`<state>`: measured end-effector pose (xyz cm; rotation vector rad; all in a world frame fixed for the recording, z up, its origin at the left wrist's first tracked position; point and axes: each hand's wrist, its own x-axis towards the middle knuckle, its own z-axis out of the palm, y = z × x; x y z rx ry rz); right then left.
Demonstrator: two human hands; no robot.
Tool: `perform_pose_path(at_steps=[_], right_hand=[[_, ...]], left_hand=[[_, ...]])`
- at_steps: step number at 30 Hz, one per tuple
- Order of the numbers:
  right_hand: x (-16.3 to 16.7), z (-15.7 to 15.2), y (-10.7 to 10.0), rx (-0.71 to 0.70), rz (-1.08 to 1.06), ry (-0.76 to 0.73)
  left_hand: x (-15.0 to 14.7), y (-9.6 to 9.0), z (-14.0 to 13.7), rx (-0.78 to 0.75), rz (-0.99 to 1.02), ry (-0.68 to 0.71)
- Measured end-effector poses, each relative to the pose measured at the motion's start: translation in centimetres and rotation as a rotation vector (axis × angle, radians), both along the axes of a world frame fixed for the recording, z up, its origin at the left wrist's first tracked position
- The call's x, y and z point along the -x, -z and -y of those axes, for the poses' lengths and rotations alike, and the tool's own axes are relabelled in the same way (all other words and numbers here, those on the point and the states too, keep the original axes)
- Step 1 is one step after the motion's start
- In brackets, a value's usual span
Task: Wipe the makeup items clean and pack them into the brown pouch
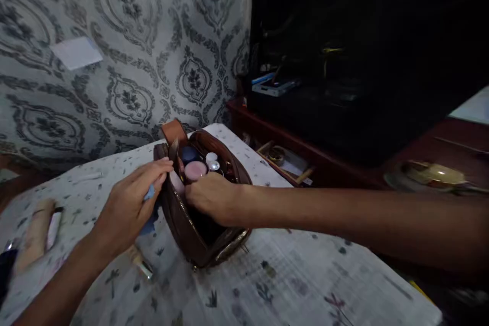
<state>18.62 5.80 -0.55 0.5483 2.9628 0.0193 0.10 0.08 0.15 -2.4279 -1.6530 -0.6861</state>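
A brown zippered cosmetics bag (179, 229) stands unzipped on the cloth-covered table. My left hand (133, 193) is closed on its left rim; a blue cloth (148, 225) shows under that hand. Into the bag's opening reaches my right hand (214, 196), its fingers curled and partly hidden, so what they hold cannot be made out. Close to those fingers is a round pink-topped container (195, 170). Behind it sit a dark blue item (189, 154) and small white-capped bottles (211, 158). A small tube with a shiny cap (143, 265) lies left of the bag.
Beige and white tubes (38, 229) lie at the table's left. The patterned tablecloth (267, 285) reaches the right corner. An open drawer (286, 160) holding small items adjoins the table, below a dark red cabinet top (260, 121). A large black screen (362, 61) rises at right.
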Motion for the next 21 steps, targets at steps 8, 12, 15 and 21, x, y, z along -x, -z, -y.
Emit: perform_pose_path(at_steps=[8, 12, 15, 21], right_hand=[[-0.8, 0.0, -1.5, -0.018, -0.220, 0.084], [0.3, -1.2, -1.0, 0.114, -0.334, 0.188], [0.8, -2.1, -0.3, 0.203, -0.402, 0.254], [0.8, -2.6, 0.1, 0.243, -0.439, 0.271]], left_hand=[[0.7, -1.4, -2.9, 0.039, -0.234, 0.182], [1.6, -1.4, -3.7, 0.083, -0.237, 0.164], [1.9, -1.1, -3.5, 0.069, -0.201, 0.139], [1.7, -0.9, -2.9, 0.063, -0.138, 0.105]])
